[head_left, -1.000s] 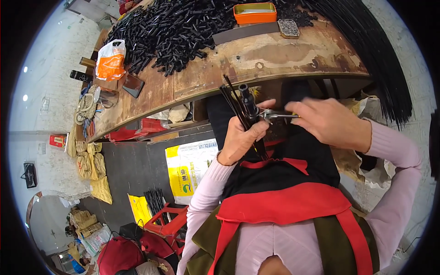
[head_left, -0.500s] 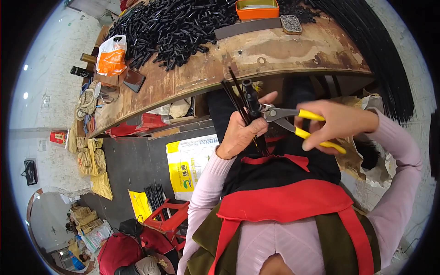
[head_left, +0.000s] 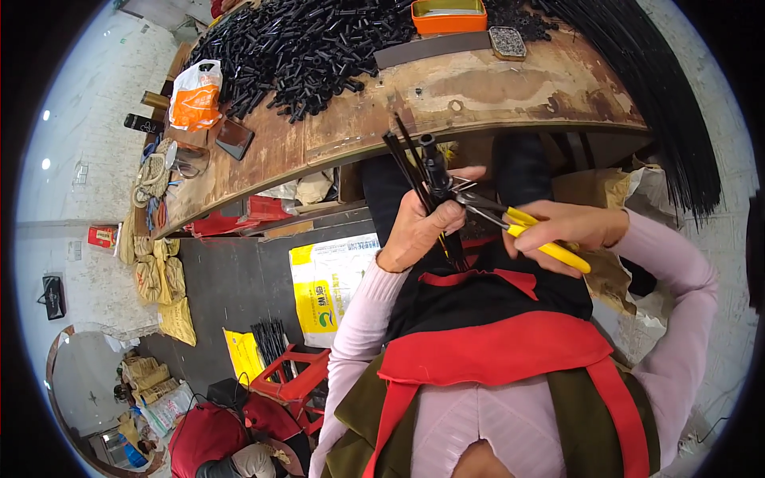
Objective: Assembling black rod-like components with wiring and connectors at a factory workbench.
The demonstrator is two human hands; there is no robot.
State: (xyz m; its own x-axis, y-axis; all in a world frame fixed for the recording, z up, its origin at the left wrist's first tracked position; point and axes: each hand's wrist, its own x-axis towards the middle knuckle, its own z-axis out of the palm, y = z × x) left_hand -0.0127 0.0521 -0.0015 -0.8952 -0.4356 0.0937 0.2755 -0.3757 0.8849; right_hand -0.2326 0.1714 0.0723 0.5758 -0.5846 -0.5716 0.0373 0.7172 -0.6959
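My left hand (head_left: 413, 236) is closed around a black tubular piece (head_left: 435, 166) and a few thin black rods (head_left: 406, 162), all held upright over my lap below the table edge. The index finger sticks out behind the piece, with the thumb pressed on its front. Pliers with yellow handles (head_left: 564, 257) are in my right hand (head_left: 562, 225), whose fingers wrap the handles, now squeezed together. Their metal jaws (head_left: 476, 202) meet the side of the tube beside my left thumb. Thin silvery wire ends show there; exactly what the jaws grip is too small to tell.
The wooden table (head_left: 335, 127) carries a heap of short black tubes (head_left: 311, 56), an orange box (head_left: 449, 17), a phone (head_left: 234, 139) and a plastic bag (head_left: 195, 95). Long black rods (head_left: 677, 103) hang off its right end. A red stool (head_left: 295, 382) stands on the floor at left.
The pliers' handles have come together, from spread apart to squeezed. My right hand has moved slightly left and down. My left hand keeps its hold on the tube and rods.
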